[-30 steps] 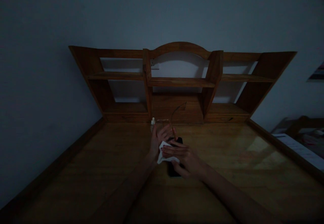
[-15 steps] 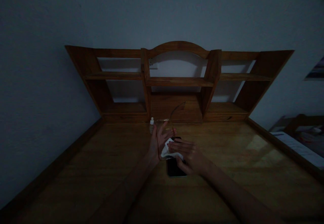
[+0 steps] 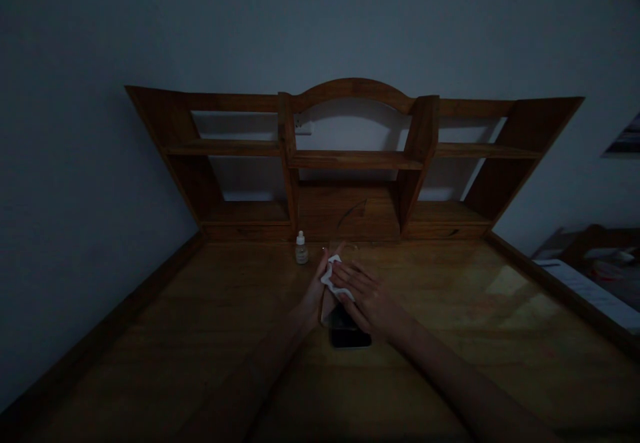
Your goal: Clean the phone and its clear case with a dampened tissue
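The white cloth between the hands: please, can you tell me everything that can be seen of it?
The crumpled white cloth looks thin and soft, though the dim light hides its texture, so it could also be tissue. It is bunched into a narrow, wavy strip, standing roughly upright between the left hand and the right hand, which both touch it. It is held above a black phone and does not rest on the wooden desk.

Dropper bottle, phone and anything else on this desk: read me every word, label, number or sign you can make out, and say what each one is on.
No text can be read anywhere in this view.
Dropper bottle: any marking is too small and dark to read.
Black phone: no readable text shows.
Wall socket: no readable marks.
Wall picture: too blurred and cut off to read.
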